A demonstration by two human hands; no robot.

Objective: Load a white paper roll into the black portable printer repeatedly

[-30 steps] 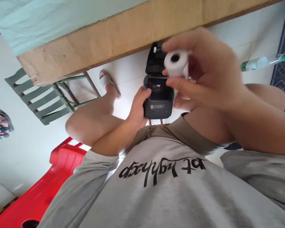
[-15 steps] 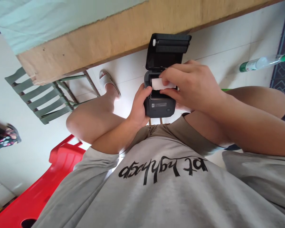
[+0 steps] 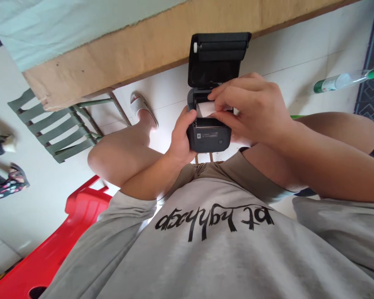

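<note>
A small black label printer [image 3: 209,139] is held over my lap, its lid [image 3: 216,58] swung up and away from me. My left hand [image 3: 182,135] is wrapped round the printer's left side, thumb on the rim of the paper bay. Inside the bay lies a white paper roll [image 3: 205,109]. The fingers of my right hand [image 3: 247,104] reach into the bay and pinch the roll at its right part, which they partly hide. A black roller with a white end runs across the inside of the lid.
Beyond the printer runs the wooden table edge [image 3: 112,54] with a pale green cloth [image 3: 81,20]. A green slatted chair [image 3: 52,128] and a red plastic chair [image 3: 59,236] stand at left. A plastic bottle [image 3: 339,82] lies on the floor at right.
The printer has tilted slightly and its lid stands a little higher in view. The roll sits deeper in the bay, and my right fingers cover more of it.
</note>
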